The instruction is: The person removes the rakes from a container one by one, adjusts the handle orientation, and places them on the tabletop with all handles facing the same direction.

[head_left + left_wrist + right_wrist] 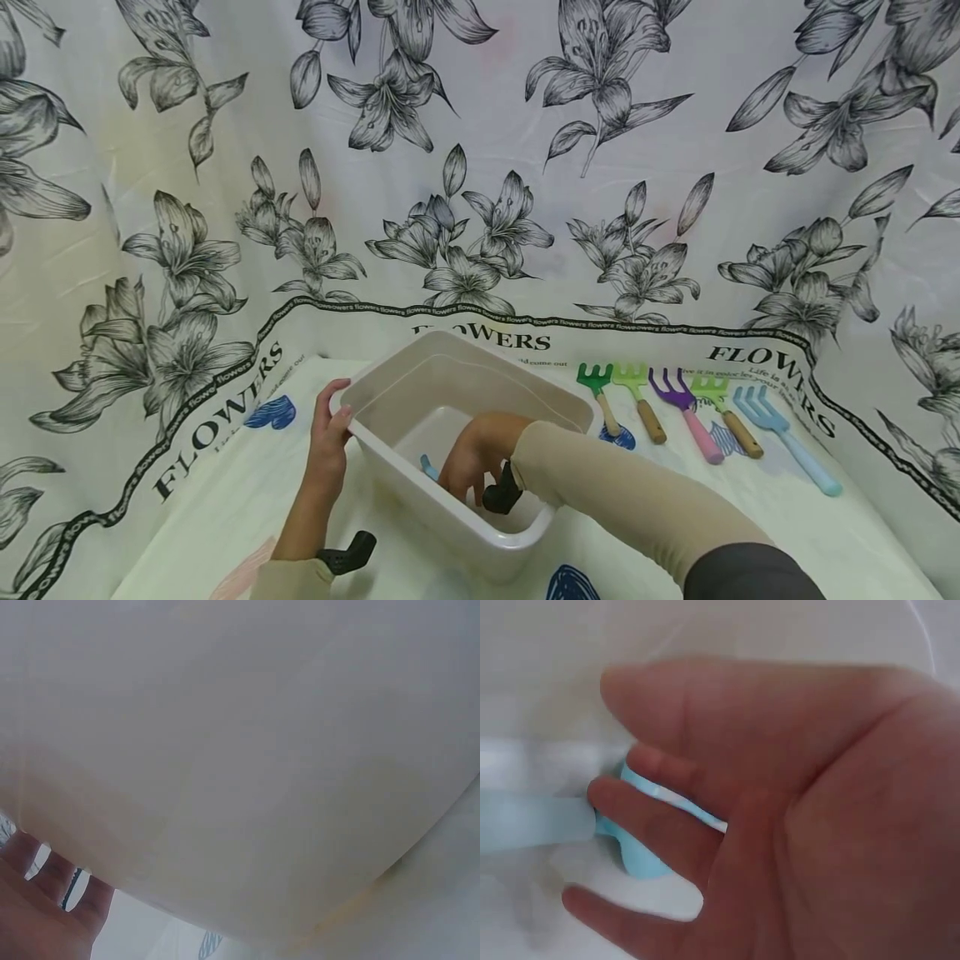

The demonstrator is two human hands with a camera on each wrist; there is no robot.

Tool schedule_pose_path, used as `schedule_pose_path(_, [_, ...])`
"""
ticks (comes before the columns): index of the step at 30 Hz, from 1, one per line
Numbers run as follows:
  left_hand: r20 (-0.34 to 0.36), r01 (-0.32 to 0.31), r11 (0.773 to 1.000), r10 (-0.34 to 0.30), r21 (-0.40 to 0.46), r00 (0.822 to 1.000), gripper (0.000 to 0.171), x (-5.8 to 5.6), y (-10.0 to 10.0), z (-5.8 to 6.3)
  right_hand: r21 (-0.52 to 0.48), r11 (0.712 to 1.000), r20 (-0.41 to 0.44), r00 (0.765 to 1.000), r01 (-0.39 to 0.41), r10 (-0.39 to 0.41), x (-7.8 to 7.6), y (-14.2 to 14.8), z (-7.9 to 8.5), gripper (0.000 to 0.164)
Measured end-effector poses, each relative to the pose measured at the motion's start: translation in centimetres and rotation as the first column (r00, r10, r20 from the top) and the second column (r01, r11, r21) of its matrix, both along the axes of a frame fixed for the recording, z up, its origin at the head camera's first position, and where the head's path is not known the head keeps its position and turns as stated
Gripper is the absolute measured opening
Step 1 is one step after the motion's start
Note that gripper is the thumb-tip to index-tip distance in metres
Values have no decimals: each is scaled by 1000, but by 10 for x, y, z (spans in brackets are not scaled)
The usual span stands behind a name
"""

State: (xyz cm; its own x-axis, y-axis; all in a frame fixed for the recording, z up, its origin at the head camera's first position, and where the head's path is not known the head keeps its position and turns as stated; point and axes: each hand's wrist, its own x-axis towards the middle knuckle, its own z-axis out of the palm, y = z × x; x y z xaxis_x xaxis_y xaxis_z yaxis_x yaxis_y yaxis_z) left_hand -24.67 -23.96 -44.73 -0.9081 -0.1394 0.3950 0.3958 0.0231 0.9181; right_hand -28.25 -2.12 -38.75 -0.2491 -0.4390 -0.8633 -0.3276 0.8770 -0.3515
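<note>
A pale grey plastic bin stands slightly tilted on the table. At its left corner my left hand grips the rim; in the left wrist view those fingers curl at the edge beside the bin's wall. My right hand reaches down inside the bin. The right wrist view shows its fingers spread loosely, thumb apart, over a light blue garden hand tool on the bin floor. Fingertips lie at the tool's neck, and the wider head is partly hidden, so its kind is unclear.
Right of the bin, several toy hand rakes lie in a row: a dark green rake, a light green rake, a purple rake with pink handle, another light green rake and a light blue rake. A flower-printed cloth hangs behind.
</note>
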Motion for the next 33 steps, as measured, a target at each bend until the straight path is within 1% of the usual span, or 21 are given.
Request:
schedule_pose_path(2, [-2,3,1000,-3,-1,1000,44,0,0,0,19,1000,-30,999,-13,13,1,0,2,32])
schedule_pose_path(5, [1,4,1000,-4,-5,1000,44,0,1,1,31,999,-57,998,14,-12,3,2,3,30])
schedule_pose_path(8, [5,-2,1000,2,-6,1000,44,0,2,1,17,997,-7,998,69,-69,4,4,3,29])
schedule_pose_path(11, [12,-9,1000,9,-5,1000,44,0,1,1,-5,995,49,994,97,-96,5,5,2,28])
schedule_pose_path(12, [13,-10,1000,10,-6,1000,44,0,1,1,-10,996,53,994,93,-93,5,5,1,28])
schedule_pose_path(15, [17,-7,1000,7,-4,1000,44,0,2,0,-13,997,28,997,72,-72,4,7,0,29])
schedule_pose_path(18, [22,-6,1000,6,-8,1000,44,0,2,0,-14,997,10,997,76,-76,3,8,-1,31])
schedule_pose_path(20, [31,-8,1000,9,-18,999,43,-1,3,-1,-19,996,16,996,83,-83,2,9,-1,32])
schedule_pose_path(23, [49,-11,999,12,-31,999,43,-1,3,0,-58,995,27,997,80,-79,-1,9,0,31])
schedule_pose_path(24, [54,-14,999,16,-36,998,43,-1,3,0,-80,993,33,996,81,-79,-1,9,2,31])
schedule_pose_path(27, [65,-19,999,22,-38,998,43,-1,1,0,-169,983,19,997,79,-77,-3,7,7,28])
schedule_pose_path(30, [66,-21,999,23,-37,998,43,-2,-1,0,-245,968,-38,998,47,-58,-5,7,14,29])
schedule_pose_path(33, [61,-17,999,19,-35,998,43,-1,-2,0,-297,955,-123,992,-12,-26,-9,10,21,32])
